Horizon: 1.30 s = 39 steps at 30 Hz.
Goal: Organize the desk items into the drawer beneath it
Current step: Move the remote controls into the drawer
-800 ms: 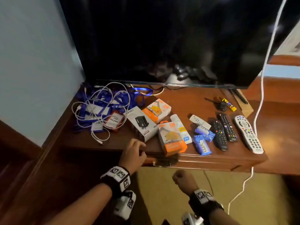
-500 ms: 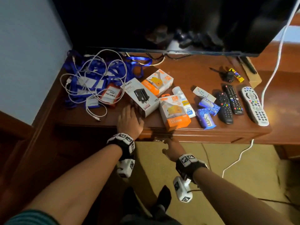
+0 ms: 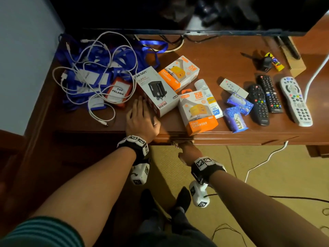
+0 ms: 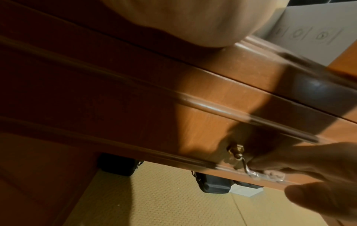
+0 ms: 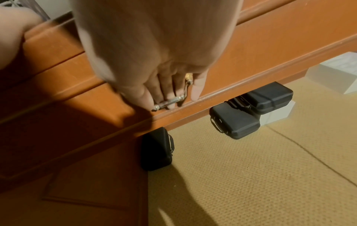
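My left hand (image 3: 140,118) lies flat on the wooden desk (image 3: 222,50), its fingertips against the white charger box (image 3: 158,91). Below the desk edge, my right hand (image 3: 186,148) reaches the drawer front (image 5: 251,53), and its fingers (image 5: 166,97) hook behind the metal drawer handle (image 5: 170,102). In the left wrist view the handle (image 4: 241,160) sits between those fingers and the thumb. The drawer stands closed. On the desk lie two orange charger boxes (image 3: 179,73) (image 3: 197,111), a white tube (image 3: 208,97), blue soap packs (image 3: 235,120), several remotes (image 3: 259,106) and tangled cables with lanyards (image 3: 94,77).
A television (image 3: 178,13) stands at the back of the desk. A glue stick (image 3: 274,62) lies at the far right. Black cases (image 5: 249,116) sit on the carpet under the desk. A white cord (image 3: 263,161) hangs off the right side. A wall is at the left.
My right hand rose from a loose fist below the desk to the drawer handle. My left hand slid forward and flattened beside the white box. The head view dropped closer.
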Each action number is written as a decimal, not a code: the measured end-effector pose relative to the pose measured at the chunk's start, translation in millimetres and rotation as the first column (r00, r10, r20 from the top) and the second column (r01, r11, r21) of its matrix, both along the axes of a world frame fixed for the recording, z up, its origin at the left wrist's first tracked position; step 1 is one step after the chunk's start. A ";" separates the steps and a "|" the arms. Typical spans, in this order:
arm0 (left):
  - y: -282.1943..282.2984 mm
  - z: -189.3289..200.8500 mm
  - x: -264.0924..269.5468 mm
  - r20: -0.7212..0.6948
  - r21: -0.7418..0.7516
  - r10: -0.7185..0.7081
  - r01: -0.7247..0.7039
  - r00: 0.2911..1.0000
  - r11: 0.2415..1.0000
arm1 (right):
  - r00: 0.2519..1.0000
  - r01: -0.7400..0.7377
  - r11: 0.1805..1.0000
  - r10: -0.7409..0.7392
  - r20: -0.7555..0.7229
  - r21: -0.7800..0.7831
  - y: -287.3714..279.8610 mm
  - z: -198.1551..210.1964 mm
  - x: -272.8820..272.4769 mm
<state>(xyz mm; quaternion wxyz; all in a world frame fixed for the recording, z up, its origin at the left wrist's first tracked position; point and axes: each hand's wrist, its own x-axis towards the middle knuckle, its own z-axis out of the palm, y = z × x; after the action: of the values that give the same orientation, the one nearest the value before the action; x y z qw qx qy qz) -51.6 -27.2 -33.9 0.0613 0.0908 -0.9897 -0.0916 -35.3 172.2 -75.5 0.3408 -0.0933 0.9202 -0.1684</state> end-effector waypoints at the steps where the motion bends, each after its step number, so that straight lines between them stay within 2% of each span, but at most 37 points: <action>1: 0.1 0.1 0.0 0.009 -0.007 0.002 -0.002 1.000 1.000 | 1.000 0.021 1.000 -0.021 -0.005 -0.015 -0.6 -0.1 -0.5; 6: -0.4 -0.1 -0.8 0.015 -0.022 0.005 -0.004 1.000 1.000 | 0.999 0.014 0.998 -0.015 -0.029 -0.061 6.7 3.6 5.3; 14: 1.5 -2.3 -3.1 0.038 -0.006 0.038 -0.038 0.999 0.999 | 0.991 -0.101 0.993 0.106 0.081 -0.066 23.9 16.9 31.8; 18: 1.4 -4.5 -2.9 0.039 -0.017 0.040 -0.039 0.998 0.999 | 0.991 -0.045 0.995 0.057 0.124 -0.093 30.7 35.6 36.4; 21: 1.6 -6.3 -2.6 0.026 -0.019 0.031 -0.030 0.999 0.999 | 0.999 0.021 0.973 -0.027 -0.023 -0.228 37.5 49.6 35.8; 23: 0.5 -7.1 -2.5 0.018 -0.013 0.027 -0.026 0.999 1.000 | 0.961 0.034 0.943 -0.121 -0.248 -0.330 44.2 56.6 35.6; 25: 0.4 -7.3 -2.9 0.011 -0.008 0.025 -0.025 1.000 1.000 | 0.858 -0.010 0.959 -0.137 -0.495 -0.282 51.6 58.9 32.9; 27: 1.2 -7.0 -2.7 0.003 -0.005 0.018 -0.018 1.000 1.000 | 0.803 -0.004 0.985 -0.099 -0.588 -0.172 56.8 58.1 28.9; 30: 2.2 -5.6 -2.7 -0.008 -0.005 0.013 -0.013 1.000 1.000 | 0.855 0.054 0.998 -0.057 -0.516 -0.020 61.6 53.2 24.4; 33: 2.6 -5.7 -2.1 -0.021 -0.003 0.016 -0.016 1.000 1.000 | 0.885 0.059 0.997 -0.025 -0.465 0.059 63.6 48.5 26.9; 39: 2.3 -7.7 -1.3 -0.027 -0.003 0.011 -0.011 1.000 1.000 | 0.930 0.128 0.992 -0.111 -0.352 0.025 58.1 57.1 18.9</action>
<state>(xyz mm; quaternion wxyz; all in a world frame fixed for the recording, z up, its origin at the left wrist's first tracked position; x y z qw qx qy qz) -53.0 -24.9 -41.6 0.0755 0.0950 -0.9884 -0.0910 -16.4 230.3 -18.4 0.1633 -0.0576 0.9738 -0.1477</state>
